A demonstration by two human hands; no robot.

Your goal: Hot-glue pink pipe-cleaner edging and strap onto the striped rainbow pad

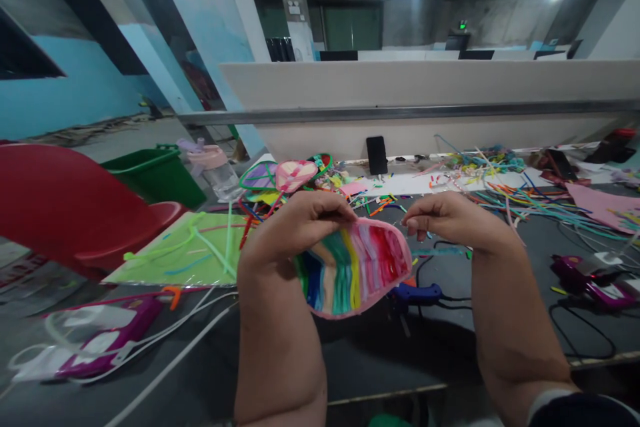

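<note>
**Two hands at a striped craft piece above a worktable**

The left hand point(295, 220) is pinching the upper edge of a striped craft piece point(357, 270), its thumb and fingers closing on the pink border. The piece is hanging above the dark table point(370, 363), showing bands from green and blue through yellow to red. The right hand point(450, 217) is hovering just beside the piece's upper right edge, its thumb and fingertips nearly meeting; whether they are gripping anything small cannot be told. A blue corded tool point(417, 293) is lying beyond the piece's lower right edge. Behind the hands, a phone point(377, 155) is leaning upright, and colored stems point(530, 203) are lying at right.
</note>
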